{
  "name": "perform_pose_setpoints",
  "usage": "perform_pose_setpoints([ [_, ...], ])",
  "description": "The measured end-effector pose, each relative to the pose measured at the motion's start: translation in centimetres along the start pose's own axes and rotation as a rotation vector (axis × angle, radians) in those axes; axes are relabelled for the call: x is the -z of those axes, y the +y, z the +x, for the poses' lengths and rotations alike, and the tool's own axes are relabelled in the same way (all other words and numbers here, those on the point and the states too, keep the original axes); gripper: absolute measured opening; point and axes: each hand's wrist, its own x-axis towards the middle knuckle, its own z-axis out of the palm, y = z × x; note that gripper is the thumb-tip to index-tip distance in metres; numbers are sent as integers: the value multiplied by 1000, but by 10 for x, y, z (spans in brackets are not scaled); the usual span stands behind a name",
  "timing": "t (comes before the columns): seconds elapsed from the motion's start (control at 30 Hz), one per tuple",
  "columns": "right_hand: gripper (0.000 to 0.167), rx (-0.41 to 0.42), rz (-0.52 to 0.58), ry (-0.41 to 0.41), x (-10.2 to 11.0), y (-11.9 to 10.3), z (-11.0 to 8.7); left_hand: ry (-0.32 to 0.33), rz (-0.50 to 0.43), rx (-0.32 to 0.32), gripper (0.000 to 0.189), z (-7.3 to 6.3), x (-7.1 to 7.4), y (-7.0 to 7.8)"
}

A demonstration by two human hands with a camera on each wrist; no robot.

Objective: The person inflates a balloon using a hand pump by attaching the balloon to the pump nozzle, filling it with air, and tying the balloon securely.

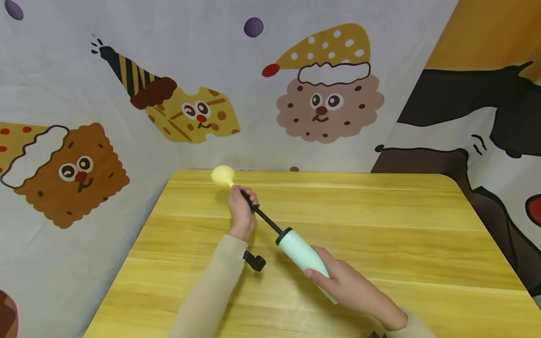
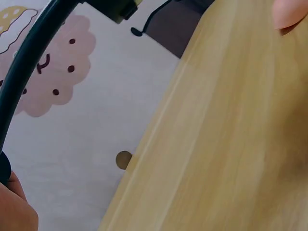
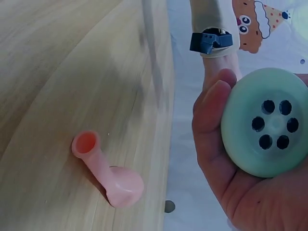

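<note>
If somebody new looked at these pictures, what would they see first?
Probably the mint-green pump, slanting across the head view's middle with the left hand and right hand gripping it, and the yellow balloon at its far end. Next might come the smiling cheese in a striped party hat, on the cloth behind the table. In the right wrist view, a pink balloon on the table stands out.
</note>
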Motion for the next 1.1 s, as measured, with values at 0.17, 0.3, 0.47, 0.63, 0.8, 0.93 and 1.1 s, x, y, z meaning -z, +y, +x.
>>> perform_pose_setpoints([
  [0.17, 65, 25, -19, -5, -2, 1, 3, 8, -8, 11, 29, -5, 1, -3],
  [0.3, 67, 29, 14, -14, -5, -1, 15, -17, 30, 11, 32, -15, -4, -11],
  [0.47, 66, 43, 52, -19, -8, -1, 35, -63, 90, 56, 34, -29, -9, -23],
  [0.63, 68, 23, 57, -17, -10, -2, 47, -42, 116, 79, 37, -30, -6, -29],
  [0.8, 68, -10, 80, -13, -9, -4, 39, -27, 84, 58, 35, -12, 0, -20],
  [0.93, 65, -13, 64, -39, -2, -1, 19, 38, 27, 8, 30, 4, 8, -5],
  [1.1, 59, 26, 59, -71, 6, 4, 3, 96, -51, -20, 30, 11, 14, 4],
])
